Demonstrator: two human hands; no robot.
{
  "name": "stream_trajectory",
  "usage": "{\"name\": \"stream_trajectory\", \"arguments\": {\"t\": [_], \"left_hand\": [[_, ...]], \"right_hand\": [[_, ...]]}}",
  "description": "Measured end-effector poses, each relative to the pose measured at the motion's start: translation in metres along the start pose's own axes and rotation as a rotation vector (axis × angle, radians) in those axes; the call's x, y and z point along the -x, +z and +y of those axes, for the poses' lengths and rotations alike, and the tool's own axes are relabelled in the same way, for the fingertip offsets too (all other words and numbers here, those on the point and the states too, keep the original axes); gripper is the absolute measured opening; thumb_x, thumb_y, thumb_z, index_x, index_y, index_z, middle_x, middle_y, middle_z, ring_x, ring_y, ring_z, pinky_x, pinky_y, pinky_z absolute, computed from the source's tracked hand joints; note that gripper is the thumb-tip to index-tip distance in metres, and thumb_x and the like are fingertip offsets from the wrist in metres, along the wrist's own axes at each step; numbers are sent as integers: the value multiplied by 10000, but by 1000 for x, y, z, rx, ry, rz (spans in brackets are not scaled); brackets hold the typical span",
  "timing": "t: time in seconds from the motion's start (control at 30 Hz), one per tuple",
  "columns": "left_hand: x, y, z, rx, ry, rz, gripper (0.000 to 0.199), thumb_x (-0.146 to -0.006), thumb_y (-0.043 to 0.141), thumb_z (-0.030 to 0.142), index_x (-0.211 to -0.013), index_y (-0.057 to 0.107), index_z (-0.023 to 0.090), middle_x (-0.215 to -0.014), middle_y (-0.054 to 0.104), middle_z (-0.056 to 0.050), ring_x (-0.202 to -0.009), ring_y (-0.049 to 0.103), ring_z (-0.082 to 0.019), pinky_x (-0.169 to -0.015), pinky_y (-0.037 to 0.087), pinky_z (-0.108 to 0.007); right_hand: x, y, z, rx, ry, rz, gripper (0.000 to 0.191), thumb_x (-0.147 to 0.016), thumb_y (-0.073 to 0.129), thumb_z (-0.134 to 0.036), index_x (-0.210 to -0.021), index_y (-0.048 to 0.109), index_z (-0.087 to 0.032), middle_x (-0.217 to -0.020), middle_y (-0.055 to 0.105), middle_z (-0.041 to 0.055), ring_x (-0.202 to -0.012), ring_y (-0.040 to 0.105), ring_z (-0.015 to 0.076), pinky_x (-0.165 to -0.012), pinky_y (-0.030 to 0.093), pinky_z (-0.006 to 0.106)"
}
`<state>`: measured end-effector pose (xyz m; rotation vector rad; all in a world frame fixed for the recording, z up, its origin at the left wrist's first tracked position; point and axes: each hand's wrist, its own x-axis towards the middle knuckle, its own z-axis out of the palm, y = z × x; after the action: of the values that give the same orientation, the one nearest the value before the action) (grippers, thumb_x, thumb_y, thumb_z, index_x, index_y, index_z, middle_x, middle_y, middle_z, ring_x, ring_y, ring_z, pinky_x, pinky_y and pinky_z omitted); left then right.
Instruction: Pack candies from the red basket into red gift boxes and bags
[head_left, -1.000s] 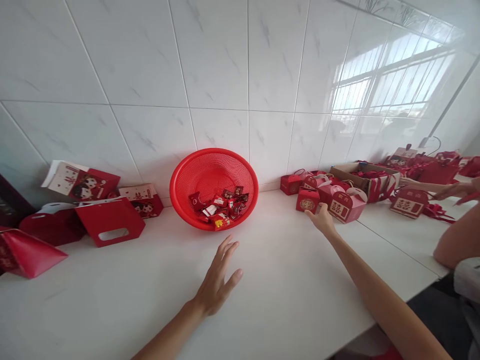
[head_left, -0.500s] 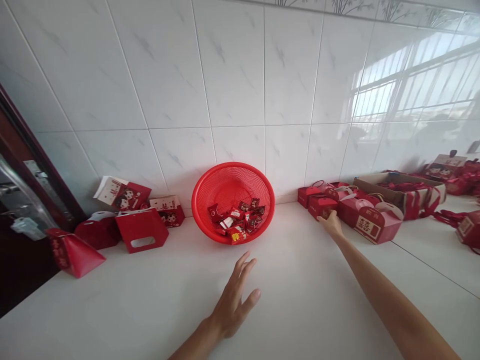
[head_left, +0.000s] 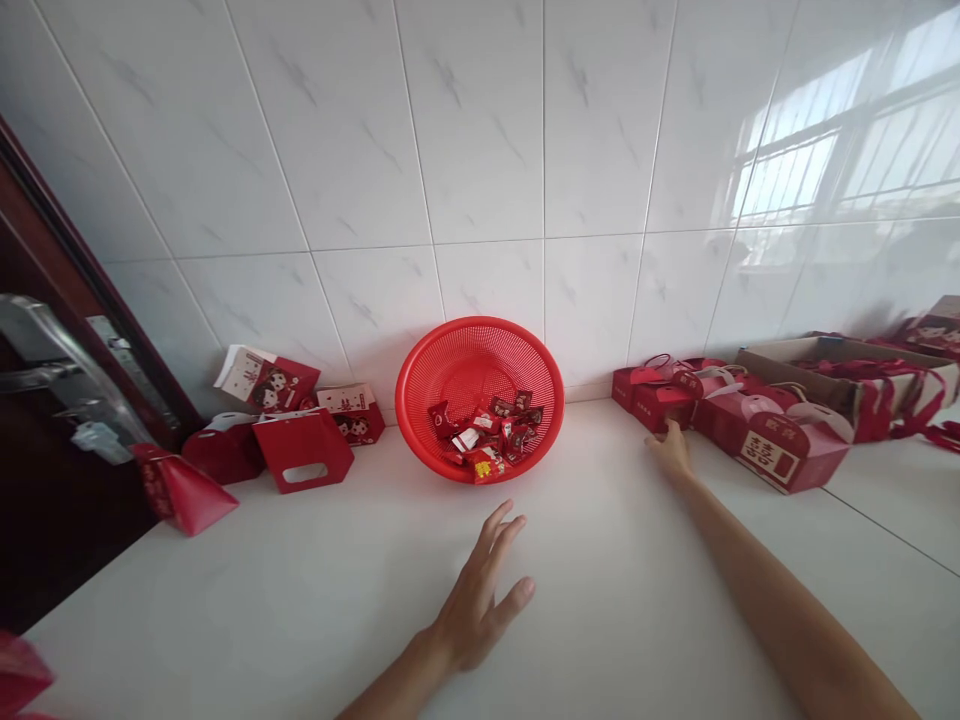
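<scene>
Head view: the near side of a small red box [head_left: 654,406] is touched by the right hand [head_left: 673,457], but the fingertips are partly covered there, and whether the box is pinched cannot be told. The box is set on the table to the right of the basket, at the left end of a cluster of boxes. The left hand [head_left: 478,602] is held near the middle, nearest to the basket, with its fingers spread, its thumb well apart and nothing grasped; whether the table is touched by it cannot be made out. Both forearms are cut off by the near edge.

In the red basket [head_left: 465,362], wrapped sweets [head_left: 499,435] are heaped; their labels are too small to be read. On the right, a pink box [head_left: 802,458] is partly overlapped with its neighbours, and a cardboard carton [head_left: 784,352] of ribbons is cut by the right edge. At the near left, a red object [head_left: 16,672] is blurred and cropped.

The white table [head_left: 607,610] is crossed by a seam on the right. Behind it, the tiled wall [head_left: 487,130] is marked with grey streaks, and a barred window is reflected at the far right. On the left, a dark door [head_left: 52,510] is only partly shown.
</scene>
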<state>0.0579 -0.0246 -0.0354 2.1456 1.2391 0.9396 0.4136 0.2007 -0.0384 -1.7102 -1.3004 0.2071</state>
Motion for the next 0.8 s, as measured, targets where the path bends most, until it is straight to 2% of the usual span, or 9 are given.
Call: {"name": "stream_trajectory", "arguments": {"t": [0.13,0.23,0.4,0.53,0.67,0.8], "left_hand": [[0,-1,2,-4,-28,3,592,-971,475,489,-1521,351,311,-1648,201,-118,-1455,332,-361,-1125,384,-580],[0,-2,3,-2,-36,-3,596,-970,470,504,-1521,349,314,-1648,198,-116,-1452,336,-363,-1120,388,-584],[0,-1,1,10,-58,-28,595,-973,456,516,-1521,335,318,-1656,162,-111,-1462,315,-361,-1136,360,-591],[0,0,-2,30,-69,-51,602,-969,447,538,-1520,326,328,-1664,113,-104,-1469,292,-366,-1137,347,-600],[-2,-1,5,39,-88,-52,618,-956,454,565,-1496,360,281,-1652,131,-135,-1448,329,-360,-1138,346,-587],[-6,-3,15,11,-58,-23,561,-947,484,522,-1416,459,214,-1594,266,-174,-1374,443,-322,-1124,387,-525]], "right_hand": [[6,3,-6,24,7,-6,405,-726,493,-216,-1107,616,-157,-989,598,119,-951,622,277,-863,503,401],[8,8,-13,25,-20,-15,414,-722,505,-210,-1115,634,-195,-1085,577,112,-1030,606,282,-894,487,396],[7,9,-12,42,18,8,489,-729,535,-222,-1211,599,-174,-1085,566,125,-1031,597,289,-908,472,396],[8,5,-10,69,15,13,461,-742,525,-235,-1188,603,-151,-1068,566,136,-1010,590,298,-904,466,412],[15,0,-21,73,-65,-5,358,-768,485,-231,-1080,634,-140,-1055,568,149,-967,587,302,-898,457,433],[33,4,-42,15,-249,-70,235,-813,459,-213,-951,645,-172,-990,596,122,-883,593,260,-890,450,403]]}}
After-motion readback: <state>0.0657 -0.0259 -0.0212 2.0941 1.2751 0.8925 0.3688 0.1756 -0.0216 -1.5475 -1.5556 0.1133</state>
